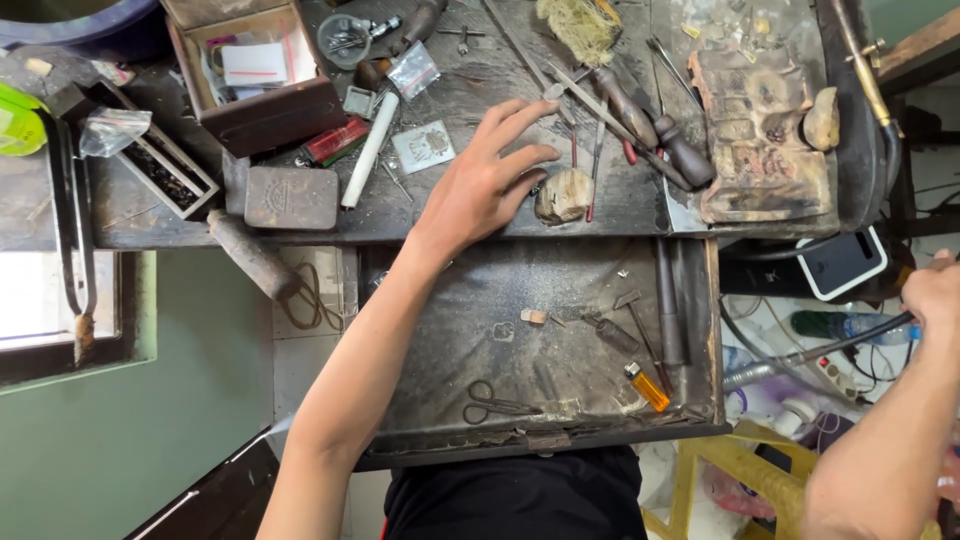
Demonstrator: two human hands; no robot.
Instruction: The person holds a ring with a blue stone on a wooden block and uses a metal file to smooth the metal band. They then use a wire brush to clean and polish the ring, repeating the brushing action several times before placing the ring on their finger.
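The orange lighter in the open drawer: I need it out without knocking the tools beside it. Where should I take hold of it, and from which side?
Grip the orange lighter across its long flat sides at mid-body, coming straight down from above. It lies flat and slanted in the drawer, with a hammer close by on its upper side, so a sideways approach looks cramped.

Dark scarred workbench (150,215) spanning top, 1 metal drawer (455,330) hanging open under it. Green wall (130,420) showing lower left w/ window (40,300) letting daylight in. Yellow stool (745,480) sitting bottom right, cables (860,365) trailing over pale floor.
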